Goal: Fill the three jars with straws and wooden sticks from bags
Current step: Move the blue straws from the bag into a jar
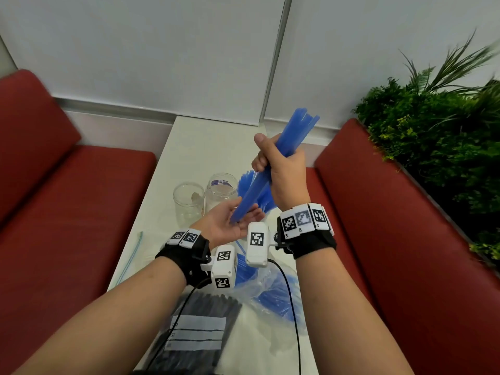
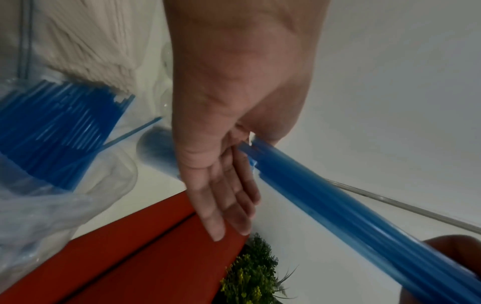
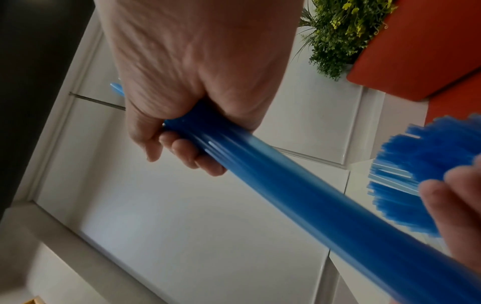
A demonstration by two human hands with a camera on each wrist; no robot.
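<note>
**Head view: blue straws gripped in the right fist, ends resting on the left palm**

Head view, left to right: an empty jar (image 1: 188,197) stands on the white table (image 1: 189,136), a second clear jar (image 1: 219,192) just beside it at 3 o'clock, and a third jar (image 1: 250,185), packed with blue straws, sits behind the hands.

The left hand (image 1: 230,221) lies palm up, fingers straight and close together. The lower ends of the bundle of blue straws (image 1: 290,136) touch its palm, near the base of the fingers.

The right hand (image 1: 281,171) is clamped round the bundle's middle, fingers curled under it and thumb pointing up along the side. The bundle slants, its free end toward 1 o'clock above the fist.

Toward 6 o'clock lie a bag of dark straws (image 1: 197,331) and, to its right, a clear bag of blue straws (image 1: 273,296).
</note>
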